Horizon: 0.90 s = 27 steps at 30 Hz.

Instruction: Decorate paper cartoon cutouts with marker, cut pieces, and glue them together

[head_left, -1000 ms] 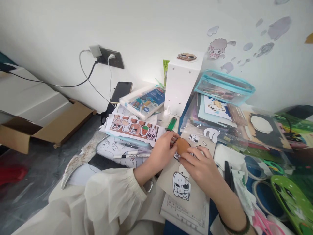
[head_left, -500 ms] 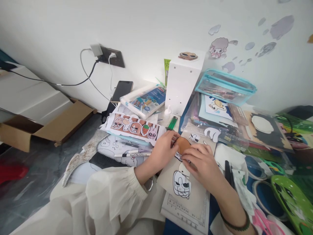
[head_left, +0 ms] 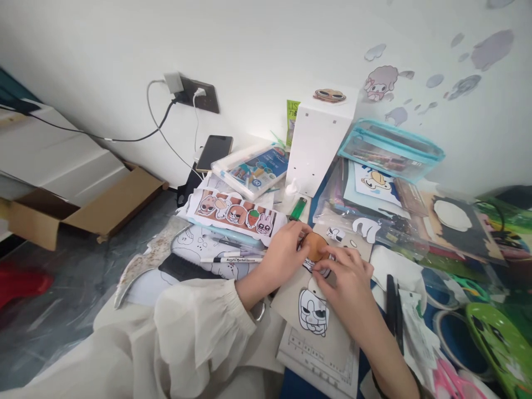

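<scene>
Grip of left hand (head_left: 286, 250) and right hand (head_left: 346, 274) pinches an orange-topped cutout (head_left: 317, 245), both hands angled inward.

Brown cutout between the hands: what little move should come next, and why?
I'd perhaps gently press the brown cutout's lower edge with the right hand, using the left hand to steady it. The left fingers are at its left side and the right fingers by its lower right, so both seem well placed. I can't tell whether it's glued.

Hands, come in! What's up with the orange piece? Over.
Left hand and right hand at orange piece; grip unclear. Tan board underneath. White figure nearby, seemingly not in the way.
</scene>
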{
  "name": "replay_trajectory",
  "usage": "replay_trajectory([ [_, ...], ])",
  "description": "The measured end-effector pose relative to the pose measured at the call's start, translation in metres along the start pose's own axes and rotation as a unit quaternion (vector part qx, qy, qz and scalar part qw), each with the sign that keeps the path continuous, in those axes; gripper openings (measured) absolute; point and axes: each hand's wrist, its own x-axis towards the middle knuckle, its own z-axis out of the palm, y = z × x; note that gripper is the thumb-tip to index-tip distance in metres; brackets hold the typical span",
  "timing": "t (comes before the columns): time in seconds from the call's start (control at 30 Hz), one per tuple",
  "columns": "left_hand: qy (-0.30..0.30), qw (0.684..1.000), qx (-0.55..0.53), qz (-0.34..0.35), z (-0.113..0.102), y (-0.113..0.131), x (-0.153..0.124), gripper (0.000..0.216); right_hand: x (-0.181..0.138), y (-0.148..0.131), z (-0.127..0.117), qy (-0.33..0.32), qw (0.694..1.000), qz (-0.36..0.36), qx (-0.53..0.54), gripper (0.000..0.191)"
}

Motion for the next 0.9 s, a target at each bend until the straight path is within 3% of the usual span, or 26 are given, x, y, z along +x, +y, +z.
replay_trajectory([
  [0.2, 0.003, 1.0, 0.003, 0.009, 0.0009, -0.0004, 0.0, 0.025, -0.0016, -0.0013, 0.0074, 0.026, 0.999, 0.021, -0.018, 0.02],
  [0.9, 0.007, 1.0, 0.014, 0.014, 0.0001, 0.0026, -0.0008, 0.022, -0.0005, -0.0032, 0.0044, 0.011, 0.999, 0.009, -0.048, 0.02],
])
